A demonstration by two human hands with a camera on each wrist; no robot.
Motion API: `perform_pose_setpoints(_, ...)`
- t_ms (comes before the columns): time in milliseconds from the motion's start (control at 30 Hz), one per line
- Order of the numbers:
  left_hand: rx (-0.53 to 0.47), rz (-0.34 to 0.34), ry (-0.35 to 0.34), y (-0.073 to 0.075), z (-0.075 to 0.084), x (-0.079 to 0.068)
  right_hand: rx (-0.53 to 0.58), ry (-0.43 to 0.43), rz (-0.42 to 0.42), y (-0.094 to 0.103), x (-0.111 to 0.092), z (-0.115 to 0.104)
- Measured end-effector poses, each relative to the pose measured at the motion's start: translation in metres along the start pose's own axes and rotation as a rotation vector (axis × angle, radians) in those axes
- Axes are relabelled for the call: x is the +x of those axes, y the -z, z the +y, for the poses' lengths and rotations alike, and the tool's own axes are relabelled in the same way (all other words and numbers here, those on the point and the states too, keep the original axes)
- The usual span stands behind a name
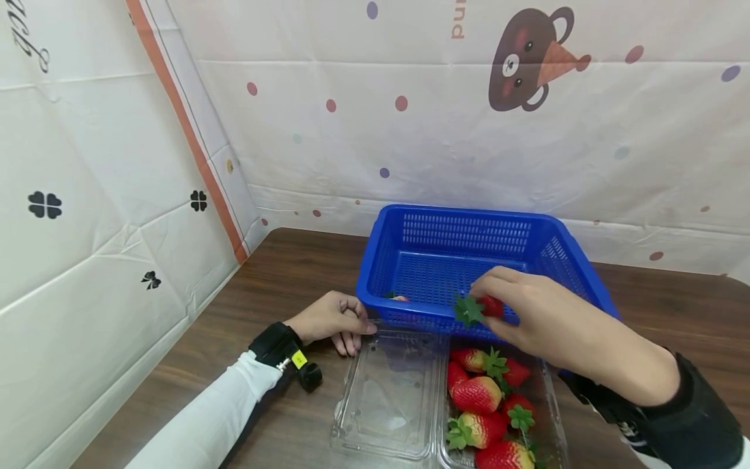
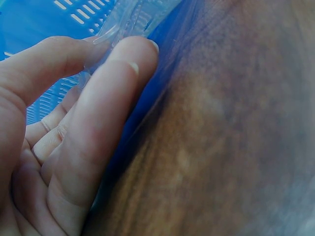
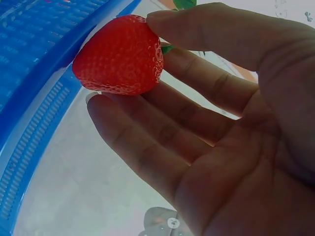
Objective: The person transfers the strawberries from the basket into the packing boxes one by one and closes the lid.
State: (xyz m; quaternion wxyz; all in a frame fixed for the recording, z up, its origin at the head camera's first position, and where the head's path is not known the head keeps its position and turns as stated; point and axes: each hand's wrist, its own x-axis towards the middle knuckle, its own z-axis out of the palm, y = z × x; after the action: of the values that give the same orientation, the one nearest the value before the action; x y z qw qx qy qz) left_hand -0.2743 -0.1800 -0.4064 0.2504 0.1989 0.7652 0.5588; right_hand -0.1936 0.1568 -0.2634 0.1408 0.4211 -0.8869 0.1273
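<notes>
My right hand [image 1: 530,306] holds a red strawberry [image 3: 120,56] between thumb and fingers, over the near rim of a blue basket [image 1: 577,260]. Green leaves of that berry show on its left in the head view. With thumb and finger, my left hand [image 1: 336,319] pinches the corner of the clear plastic lid [image 1: 398,391] beside the basket's near left corner; the left wrist view shows the clear edge [image 2: 128,19] between the fingertips. Joined to the lid on its right is an open clear box with several strawberries [image 1: 477,395], below my right hand.
Inside the basket, at its near left, a small pale and green piece [image 1: 398,298] peeks over the rim. All of this stands on a dark wooden table [image 1: 293,267]. A white printed cloth [image 1: 328,143] hangs behind and to the left.
</notes>
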Motion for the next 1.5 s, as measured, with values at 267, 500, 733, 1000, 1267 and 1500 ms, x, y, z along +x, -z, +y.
perform_pose_setpoints(267, 0.002, 0.005, 0.005, 0.0, 0.001, 0.0, 0.04, 0.089, -0.003, -0.002, -0.012, -0.003)
perform_pose_setpoints(500, 0.009, 0.006, 0.0, 0.0, 0.001, 0.0, 0.097, 0.097, -0.052, -0.005, -0.021, -0.006)
perform_pose_setpoints(733, 0.013, 0.001, -0.007, -0.001, 0.001, 0.0, 0.124, 0.053, -0.135, -0.006, -0.023, -0.007)
perform_pose_setpoints(1000, 0.015, 0.008, -0.002, -0.001, 0.003, -0.001, 0.163, 0.068, -0.197, -0.011, -0.022, -0.01)
perform_pose_setpoints(1267, 0.012, 0.01, 0.001, -0.001, 0.003, -0.001, 0.186, 0.075, -0.248, -0.017, -0.021, -0.011)
perform_pose_setpoints(1500, 0.018, 0.015, -0.001, -0.001, 0.004, -0.001, 0.184, 0.008, -0.311, -0.023, -0.017, -0.013)
